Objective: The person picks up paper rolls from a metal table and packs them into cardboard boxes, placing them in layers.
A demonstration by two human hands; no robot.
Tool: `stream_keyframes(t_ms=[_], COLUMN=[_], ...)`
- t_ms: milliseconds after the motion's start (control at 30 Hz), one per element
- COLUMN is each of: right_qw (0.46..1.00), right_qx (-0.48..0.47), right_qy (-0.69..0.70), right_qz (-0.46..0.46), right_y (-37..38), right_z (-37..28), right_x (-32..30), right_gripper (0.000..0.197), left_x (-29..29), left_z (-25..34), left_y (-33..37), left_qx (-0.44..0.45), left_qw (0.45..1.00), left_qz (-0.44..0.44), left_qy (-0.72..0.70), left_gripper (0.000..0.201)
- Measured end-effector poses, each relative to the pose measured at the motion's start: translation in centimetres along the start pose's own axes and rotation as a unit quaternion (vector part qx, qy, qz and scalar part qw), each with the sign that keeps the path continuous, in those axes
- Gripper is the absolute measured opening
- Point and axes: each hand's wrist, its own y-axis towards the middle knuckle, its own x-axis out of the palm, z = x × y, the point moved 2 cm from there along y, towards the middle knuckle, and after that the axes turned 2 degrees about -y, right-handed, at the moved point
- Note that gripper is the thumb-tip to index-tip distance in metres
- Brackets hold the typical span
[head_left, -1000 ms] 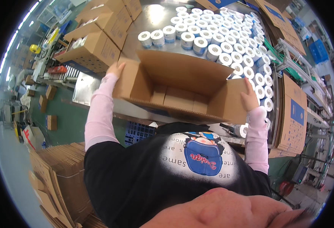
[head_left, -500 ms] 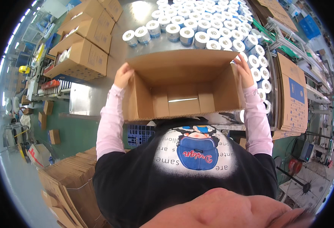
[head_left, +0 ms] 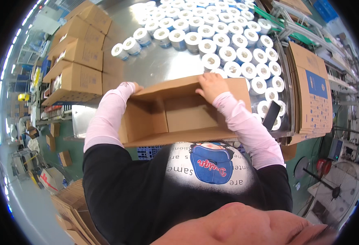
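Observation:
An empty cardboard box (head_left: 179, 88) stands open-topped on the metal table, right in front of my body. My left hand (head_left: 137, 87) is at its far left corner, the fingers mostly hidden behind the cardboard. Over the top edge of the far wall, toward the right, my right hand (head_left: 212, 87) is bent, with fingertips on the edge and the thumb inside. Just beyond the box stand many white rolls (head_left: 193, 39) with blue lower parts, packed closely in rows.
Several filled cartons (head_left: 79, 79) line the table's left side. Flattened cartons (head_left: 310, 87) are stacked at the right edge. A dark flat rectangular thing (head_left: 271, 115) leans among the rolls. More flat cartons (head_left: 74, 200) lie behind me at left; a floor fan (head_left: 330, 192) stands at right.
The box has come down and left onto the table. My right hand has moved from its right side to the far edge; my left hand stays at the left corner.

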Motion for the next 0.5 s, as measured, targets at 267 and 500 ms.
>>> stream_keyframes(t_ms=[267, 500], right_qw=[0.971, 0.945], right_qx=[0.009, 0.239], right_qy=[0.225, 0.205], right_qz=[0.079, 0.090], right_y=[-0.2, -4.4], right_z=[2.0, 20.3], right_x=[0.4, 4.7], right_gripper=[0.016, 0.042], left_x=[-6.1, -10.5], left_z=[24.4, 36.8], left_y=[6.7, 9.3], left_qx=[0.372, 0.241], left_qw=[0.845, 0.934], left_qz=[0.371, 0.255], left_qy=[-0.098, 0.060], left_gripper=[0.046, 0.047])
